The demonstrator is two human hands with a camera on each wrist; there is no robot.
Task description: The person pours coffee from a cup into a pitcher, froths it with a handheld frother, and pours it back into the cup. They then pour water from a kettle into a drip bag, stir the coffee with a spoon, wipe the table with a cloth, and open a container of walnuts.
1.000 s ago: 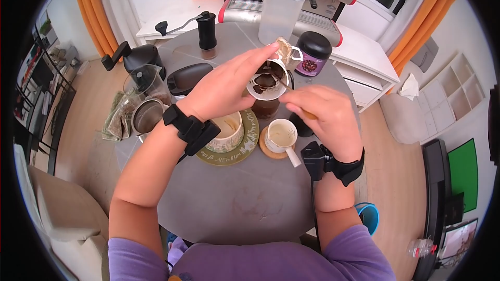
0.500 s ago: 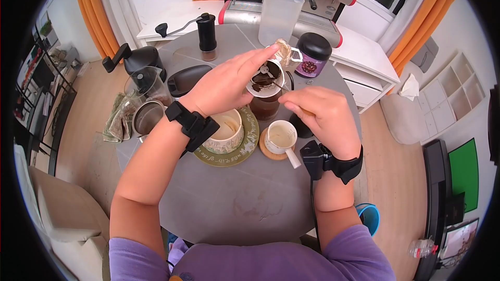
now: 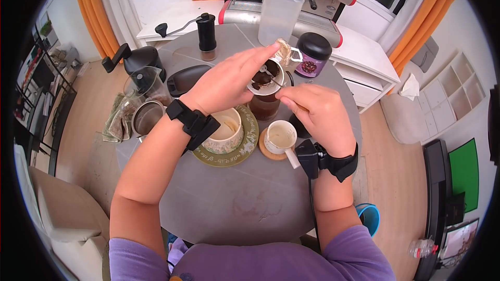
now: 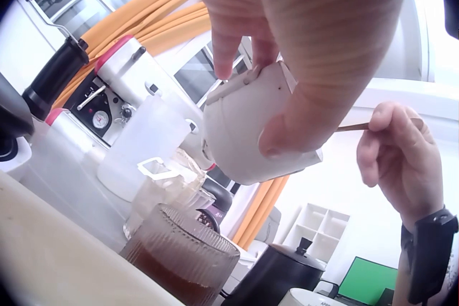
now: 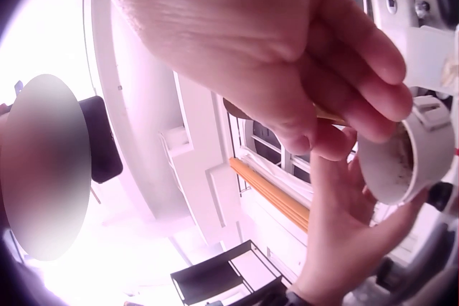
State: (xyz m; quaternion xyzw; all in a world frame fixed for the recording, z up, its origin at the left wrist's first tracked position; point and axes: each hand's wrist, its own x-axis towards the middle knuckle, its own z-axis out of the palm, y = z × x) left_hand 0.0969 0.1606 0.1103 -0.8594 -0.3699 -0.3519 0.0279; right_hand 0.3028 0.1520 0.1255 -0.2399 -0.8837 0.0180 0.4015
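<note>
My left hand grips a white cup, tilted so that its mouth faces me. Dark coffee grounds cling inside it around a small metal piece. In my right hand I pinch a thin spoon by its brown handle; its far end reaches into the cup. A ribbed glass with brown contents stands below the cup. Close in front of my hands are a patterned bowl on a green plate and a small white handled cup on a wooden coaster.
Behind my hands stand a clear plastic pitcher and a black-lidded jar. A hand grinder, a black grinder and a metal sieve are at the left. The espresso machine is at the back.
The spoon has moved about inside the cup, and my right hand has shifted slightly left. The dark grounds lie differently and the metal piece shows more. My left hand has barely moved.
</note>
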